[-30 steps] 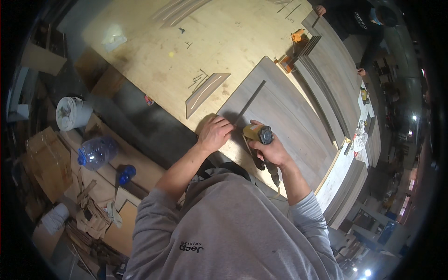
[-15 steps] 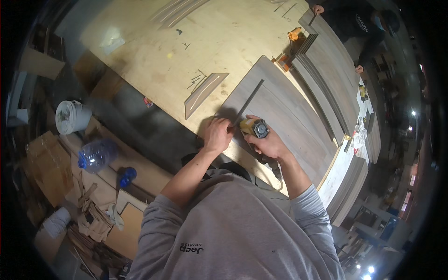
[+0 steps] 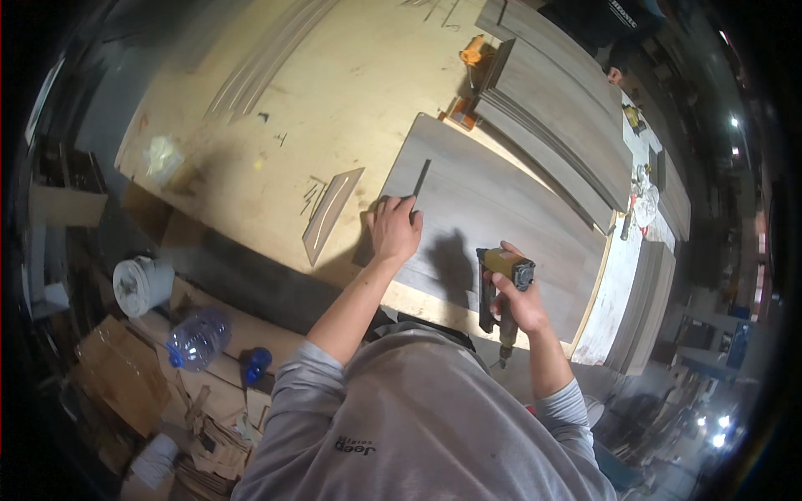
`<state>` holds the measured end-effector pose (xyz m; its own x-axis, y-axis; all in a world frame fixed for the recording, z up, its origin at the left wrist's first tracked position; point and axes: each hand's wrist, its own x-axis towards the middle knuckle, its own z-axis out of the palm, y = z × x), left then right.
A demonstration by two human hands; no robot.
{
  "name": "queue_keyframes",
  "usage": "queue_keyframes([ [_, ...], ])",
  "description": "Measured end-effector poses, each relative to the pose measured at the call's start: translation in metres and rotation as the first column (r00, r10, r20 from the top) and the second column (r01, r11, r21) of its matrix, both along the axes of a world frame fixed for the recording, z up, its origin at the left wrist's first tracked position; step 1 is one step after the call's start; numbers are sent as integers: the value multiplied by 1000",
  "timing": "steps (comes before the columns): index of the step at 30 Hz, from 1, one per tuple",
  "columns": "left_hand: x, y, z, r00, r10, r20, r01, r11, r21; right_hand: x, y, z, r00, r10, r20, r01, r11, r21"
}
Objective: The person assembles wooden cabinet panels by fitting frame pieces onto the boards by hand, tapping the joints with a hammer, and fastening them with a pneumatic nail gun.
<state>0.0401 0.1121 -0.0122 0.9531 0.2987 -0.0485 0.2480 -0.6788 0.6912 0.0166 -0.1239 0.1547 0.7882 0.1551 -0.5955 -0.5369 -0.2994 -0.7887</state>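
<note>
My left hand (image 3: 394,227) lies on a grey wood-look panel (image 3: 493,209) near its left edge, fingers stretched out over a narrow dark strip (image 3: 424,175). The strip's far end shows beyond my fingertips; the rest is hidden beneath the hand. In my right hand (image 3: 522,302) is a yellow and black nail gun (image 3: 499,264), held above the panel's near edge and apart from the strip. An air hose fitting hangs from its handle. Left of the panel lies a short board (image 3: 334,215) with a pale line along it, beside several thin dark pieces.
Stacked grey panels (image 3: 551,125) stand at the far right, near an orange tool (image 3: 474,52). A co-worker's dark sleeve (image 3: 606,21) shows behind them. Long strips (image 3: 271,58) lie on the far left of the table. A white bucket (image 3: 142,284) and a water bottle (image 3: 199,338) stand below left.
My right hand has drawn the nail gun away from the strip, rightward and toward me. The fingers of my left hand have spread flat over the strip. The whole view has shifted.
</note>
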Motion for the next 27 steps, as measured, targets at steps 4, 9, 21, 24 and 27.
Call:
queue_keyframes([
  [4,49,-7,3,1000,13,-8,-12,1000,15,35,1,13,999,48,-21,-49,999,-24],
  [9,59,-10,-1,999,8,-39,-6,999,39,103,30,3,991,127,-36,-126,992,30],
  [21,63,-7,7,999,-36,-12,37,990,135,187,96,-34,950,293,-103,-296,955,-9],
  [24,63,-7,9,998,-50,-41,55,989,134,186,99,-33,952,288,-99,-291,956,-18],
  [27,63,-7,6,997,-59,-49,66,987,145,185,102,-33,946,310,-96,-316,948,-49],
])
